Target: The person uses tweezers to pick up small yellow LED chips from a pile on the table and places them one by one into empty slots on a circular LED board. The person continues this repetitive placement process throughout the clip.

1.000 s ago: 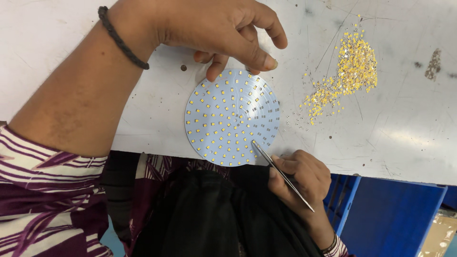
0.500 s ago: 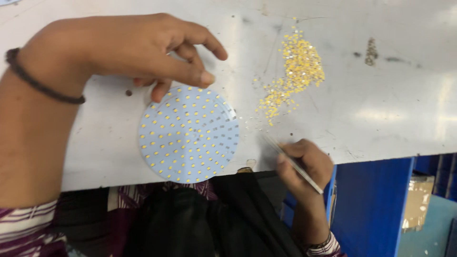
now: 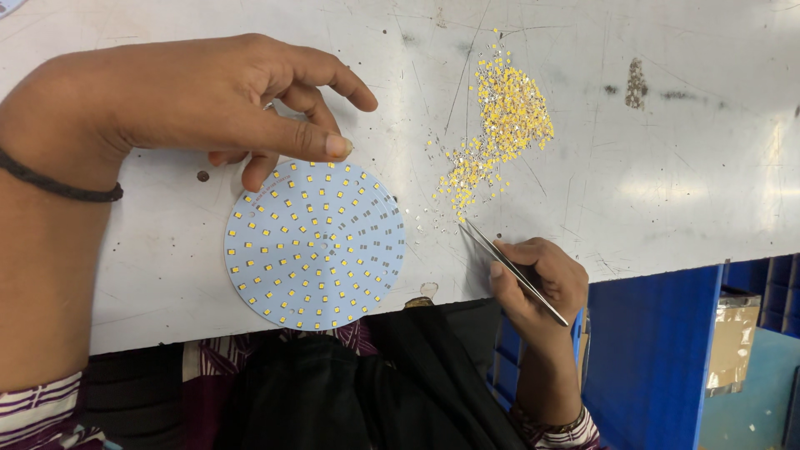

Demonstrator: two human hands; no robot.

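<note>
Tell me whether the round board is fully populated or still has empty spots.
Still has empty spots: the round board carries many yellow chips, but grey bare pads show near its centre and right side.

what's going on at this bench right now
A person sits at a white worktable with a round board dotted with small yellow chips in front of them. The left hand rests its fingertips on the board's upper edge. The right hand holds thin metal tweezers, tips pointing at the lower end of a loose pile of yellow chips on the table. Many spots on the board are already filled.
</note>
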